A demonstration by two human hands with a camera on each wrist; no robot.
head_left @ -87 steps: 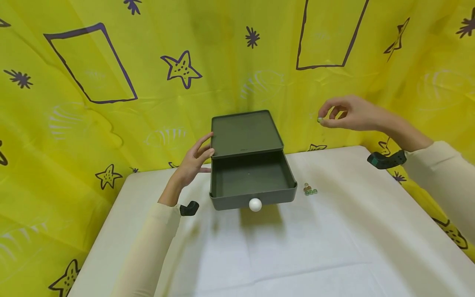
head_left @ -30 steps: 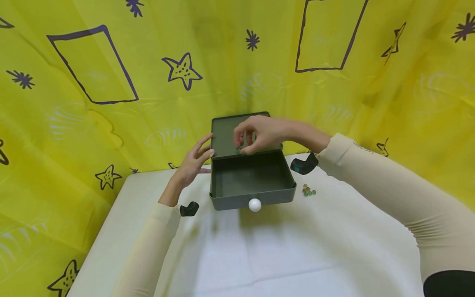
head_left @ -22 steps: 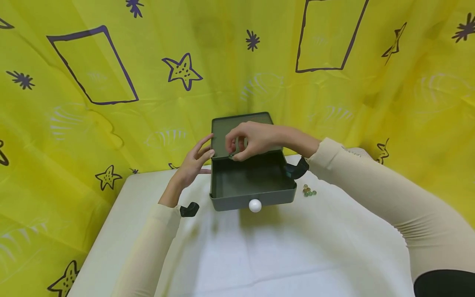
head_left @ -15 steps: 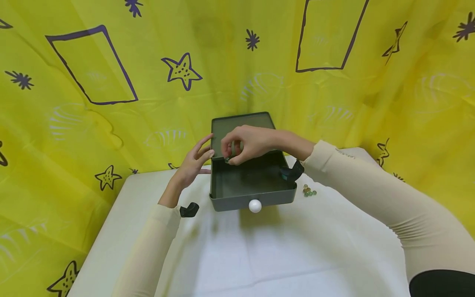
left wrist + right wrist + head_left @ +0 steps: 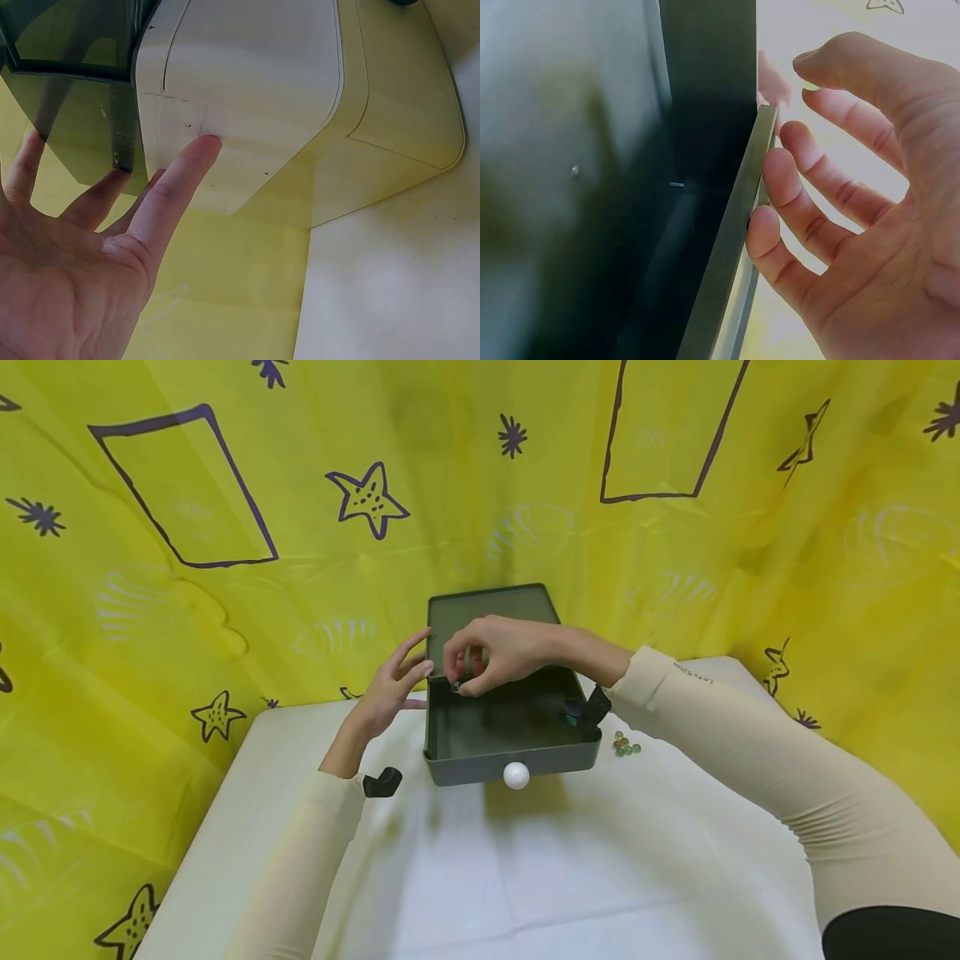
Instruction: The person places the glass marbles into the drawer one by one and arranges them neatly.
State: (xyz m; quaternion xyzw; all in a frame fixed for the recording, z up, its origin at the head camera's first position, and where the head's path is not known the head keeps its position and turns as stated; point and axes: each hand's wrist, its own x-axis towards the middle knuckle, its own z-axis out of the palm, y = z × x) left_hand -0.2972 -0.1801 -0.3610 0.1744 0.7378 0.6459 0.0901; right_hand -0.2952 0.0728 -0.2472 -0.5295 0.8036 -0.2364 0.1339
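Note:
In the head view, a dark green drawer [image 5: 465, 768] with a white round knob [image 5: 516, 775] stands pulled out beneath a flat top [image 5: 487, 603]. My right hand [image 5: 510, 652] pinches a small glass marble [image 5: 455, 687] between thumb and index finger, over the drawer's back left corner. In the right wrist view the marble [image 5: 811, 84] is mostly hidden by the fingers. My left hand [image 5: 382, 695] is spread against the left side of the drawer unit. The left wrist view shows its fingertips touching the pale side wall [image 5: 240, 82].
Several green and brown marbles [image 5: 626, 746] lie on the white tablecloth [image 5: 600, 860], right of the drawer. A yellow patterned curtain [image 5: 450, 468] hangs directly behind. A dark wrist camera [image 5: 588, 708] on the right wrist overhangs the drawer's right side.
My right hand has come from the far right with the marble, across the top, then lower and left to the drawer's back left corner. My left hand has stayed put.

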